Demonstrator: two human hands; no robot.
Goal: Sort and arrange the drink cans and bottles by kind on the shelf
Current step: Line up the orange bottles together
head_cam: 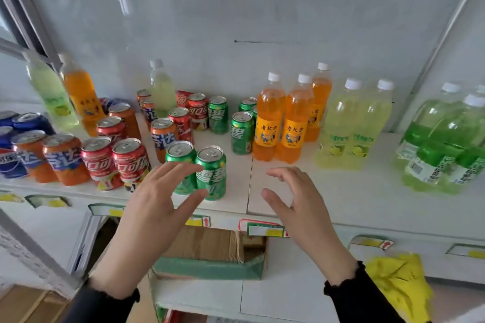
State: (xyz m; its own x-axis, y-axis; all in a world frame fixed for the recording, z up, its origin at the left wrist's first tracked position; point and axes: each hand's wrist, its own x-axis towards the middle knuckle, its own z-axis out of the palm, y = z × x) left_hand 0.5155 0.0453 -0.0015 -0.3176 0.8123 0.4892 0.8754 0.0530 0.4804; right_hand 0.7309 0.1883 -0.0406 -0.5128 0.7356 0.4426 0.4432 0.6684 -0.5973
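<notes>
Two green cans stand side by side near the front edge of the white shelf. My left hand hovers just in front of them with fingers spread, holding nothing. My right hand hangs to their right, fingers loosely curved and empty. More green cans stand further back. Red cans, orange cans and blue cans crowd the left. Orange bottles and pale yellow bottles stand at the right.
Green bottles in wrap sit at the far right. A pale bottle stands among the back cans, two more bottles at back left. Below the shelf lie an open cardboard box and a yellow cloth.
</notes>
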